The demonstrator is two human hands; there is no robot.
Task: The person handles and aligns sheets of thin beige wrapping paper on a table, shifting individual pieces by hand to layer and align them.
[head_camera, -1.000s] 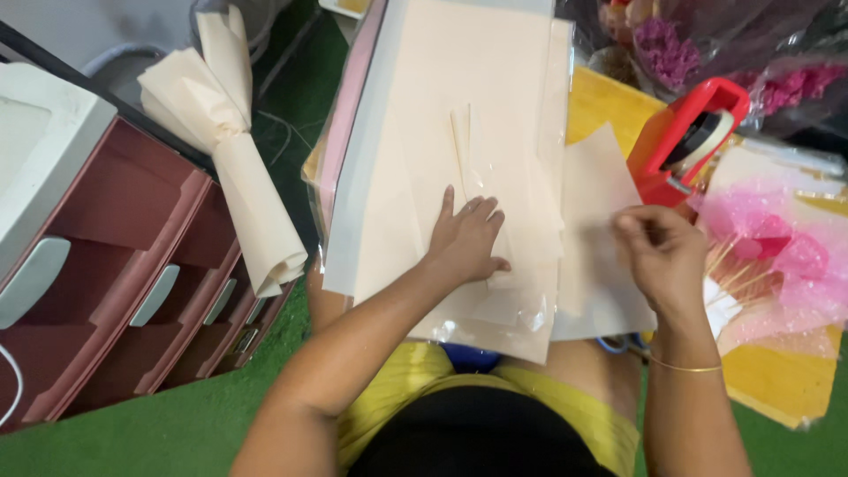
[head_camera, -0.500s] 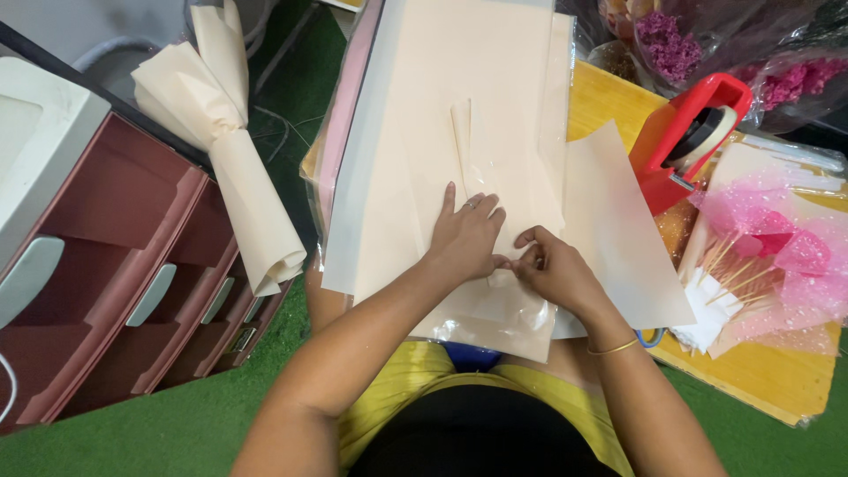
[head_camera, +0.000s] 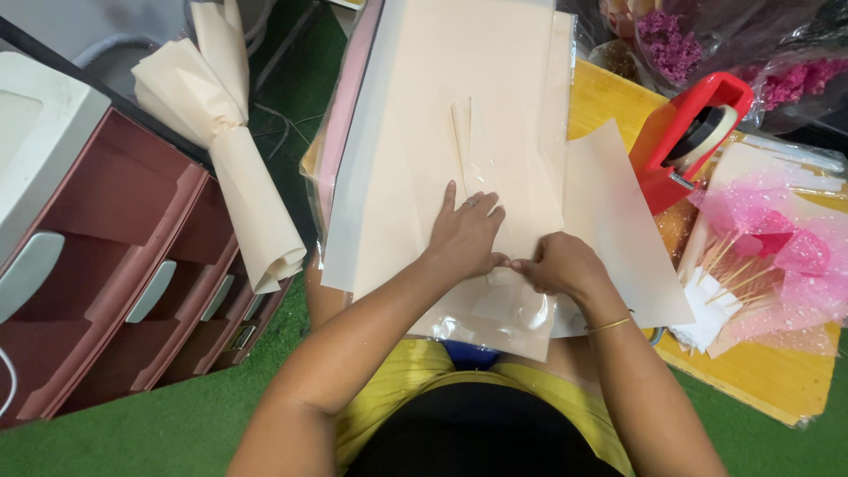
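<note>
1. The left hand (head_camera: 465, 234) lies flat, fingers spread, pressing down on the stack of cream paper sheets (head_camera: 459, 115); nothing is clasped in it, it just pins the stack in place.
2. The right hand (head_camera: 558, 263) is curled just beside it, thumb and forefinger pinched together at the near end of the stack. It seems to be nipping an edge of the clear plastic wrap (head_camera: 495, 314), though the exact thing between the fingertips is too small to tell.
3. Both hands meet fingertip to fingertip near the lower middle of the stack, right above the person's lap.
4. The stack's long axis runs straight away from the person, from the lap toward the top of the view, so nearly all of the paper lies beyond the hands, not to either side.
5. A loose cream sheet (head_camera: 618, 230) slants off to the right, partly under the right wrist; the right hand is plainly the nearer one to it.
6. Further right on the yellow board (head_camera: 751, 375) sit the red tape dispenser (head_camera: 685, 141) and a pile of pink netting with sticks (head_camera: 768, 256), again on the right hand's side.
7. Off to the left, well apart, a rolled cream paper bundle (head_camera: 238, 168) leans by the maroon drawer unit (head_camera: 115, 265).
</note>
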